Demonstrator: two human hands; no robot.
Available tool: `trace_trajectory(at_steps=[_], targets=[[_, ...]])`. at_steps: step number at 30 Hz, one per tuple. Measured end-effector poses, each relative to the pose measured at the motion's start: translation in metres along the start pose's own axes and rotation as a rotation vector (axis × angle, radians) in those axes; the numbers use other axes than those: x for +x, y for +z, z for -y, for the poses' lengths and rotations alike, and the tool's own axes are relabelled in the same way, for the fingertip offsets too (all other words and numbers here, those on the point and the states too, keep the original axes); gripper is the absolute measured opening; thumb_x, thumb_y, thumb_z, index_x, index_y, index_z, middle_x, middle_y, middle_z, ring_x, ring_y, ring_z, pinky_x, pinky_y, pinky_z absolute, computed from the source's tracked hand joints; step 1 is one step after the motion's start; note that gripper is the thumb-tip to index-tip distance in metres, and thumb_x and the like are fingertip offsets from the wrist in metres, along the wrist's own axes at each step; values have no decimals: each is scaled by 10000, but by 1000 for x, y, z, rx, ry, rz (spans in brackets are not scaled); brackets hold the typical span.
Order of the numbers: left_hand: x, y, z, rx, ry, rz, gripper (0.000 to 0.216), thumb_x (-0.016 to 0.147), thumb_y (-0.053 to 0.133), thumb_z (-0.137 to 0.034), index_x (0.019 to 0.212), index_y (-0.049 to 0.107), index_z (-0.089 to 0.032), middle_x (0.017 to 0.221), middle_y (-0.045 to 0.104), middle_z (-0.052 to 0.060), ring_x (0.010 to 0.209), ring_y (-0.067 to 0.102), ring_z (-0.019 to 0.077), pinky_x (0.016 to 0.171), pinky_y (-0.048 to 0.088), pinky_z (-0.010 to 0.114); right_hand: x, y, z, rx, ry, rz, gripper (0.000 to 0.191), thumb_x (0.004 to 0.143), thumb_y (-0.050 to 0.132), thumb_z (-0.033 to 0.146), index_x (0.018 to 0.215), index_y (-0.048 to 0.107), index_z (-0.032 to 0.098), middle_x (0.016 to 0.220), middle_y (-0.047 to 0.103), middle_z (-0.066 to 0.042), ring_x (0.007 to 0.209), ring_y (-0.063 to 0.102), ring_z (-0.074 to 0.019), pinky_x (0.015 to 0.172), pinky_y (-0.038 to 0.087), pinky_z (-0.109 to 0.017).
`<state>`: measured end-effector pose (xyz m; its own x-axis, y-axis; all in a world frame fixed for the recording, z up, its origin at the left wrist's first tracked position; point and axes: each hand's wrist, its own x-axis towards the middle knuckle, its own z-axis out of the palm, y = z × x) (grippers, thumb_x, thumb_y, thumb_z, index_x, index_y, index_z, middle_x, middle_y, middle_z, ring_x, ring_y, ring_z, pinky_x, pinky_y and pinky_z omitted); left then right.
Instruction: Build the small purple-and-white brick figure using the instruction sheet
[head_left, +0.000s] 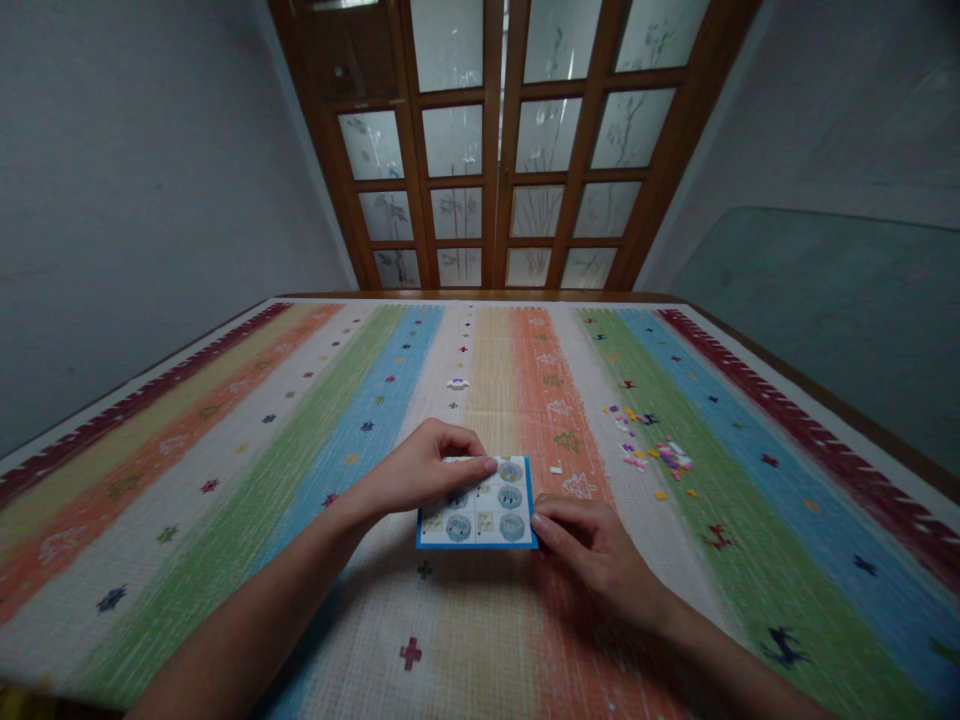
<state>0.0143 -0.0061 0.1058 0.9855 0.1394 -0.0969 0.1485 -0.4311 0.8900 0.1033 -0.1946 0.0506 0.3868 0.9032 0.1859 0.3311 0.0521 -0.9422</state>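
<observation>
A small blue-edged card (491, 510) with a grid of round and square pictures lies flat on the striped cloth, near the table's front middle. My left hand (424, 468) rests on the card's upper left part, fingers curled and a fingertip pressed near its top edge. My right hand (592, 550) is at the card's right edge, fingers bent and touching that edge. A scatter of tiny coloured pieces (649, 450) lies on the cloth to the right of the card. One small white piece (556, 469) sits just right of the card's top corner.
The table carries a cloth (247, 480) in coloured stripes with small woven figures. A small white and purple piece (457, 383) lies farther back. A wooden glazed door (495, 150) stands behind the table, and a glass sheet (825, 310) leans on the right wall.
</observation>
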Motion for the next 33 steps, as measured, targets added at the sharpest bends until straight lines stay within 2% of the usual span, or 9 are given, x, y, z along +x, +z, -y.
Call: trace_trajectory(at_steps=[3,10,14,18,22,26,30,33], targets=[[-1,-6,0,-14,-8,-24,247,731,565,-343,620,609,-127,535,488,-34,478,394,67,426,287,174,-1,-4,-1,12,17,-54,379,869,470,428,643,614,160,618,558,-12,598,511,-122,571,413,-242],[-5,-29,3,-37,-96,-165,260,722,574,-367,626,597,-125,487,458,-40,410,357,53,366,231,161,2,-29,-19,-26,158,-267,347,829,500,440,807,688,149,619,585,-27,571,544,-135,525,433,-254],[-6,-31,2,-33,-78,-173,248,724,567,-354,616,587,-132,464,418,-56,395,324,46,360,210,161,4,-29,-33,-228,127,-234,268,834,487,345,832,683,162,780,677,-81,724,617,-177,659,486,-301],[-3,-33,7,56,-90,-103,265,736,559,-368,633,604,-127,481,438,-51,415,340,51,386,240,166,4,-20,-48,-431,34,-143,198,828,506,226,937,660,166,884,689,-94,786,619,-183,732,486,-332],[0,-33,32,212,-141,23,269,743,551,-358,630,619,-124,502,475,-37,460,384,69,424,276,175,5,-15,-56,-538,-46,-59,185,813,513,141,939,647,156,869,678,-85,788,615,-182,717,490,-335],[1,-28,60,422,-187,94,254,745,547,-324,599,618,-128,497,524,-25,474,425,83,446,288,181,6,-16,-59,-555,-106,-30,162,853,493,157,904,647,166,856,676,-81,787,623,-179,701,500,-323],[1,-27,70,518,-209,46,180,713,597,-289,648,654,-132,559,596,3,519,499,116,500,346,207,7,-16,-61,-567,-168,-29,166,878,476,162,894,641,159,844,678,-81,793,627,-179,714,502,-317],[2,-21,66,586,-183,-72,159,727,611,-272,776,674,-135,783,650,71,732,571,188,675,422,280,7,-15,-62,-575,-192,-33,166,883,471,154,893,636,151,842,678,-82,781,629,-175,705,504,-309]])
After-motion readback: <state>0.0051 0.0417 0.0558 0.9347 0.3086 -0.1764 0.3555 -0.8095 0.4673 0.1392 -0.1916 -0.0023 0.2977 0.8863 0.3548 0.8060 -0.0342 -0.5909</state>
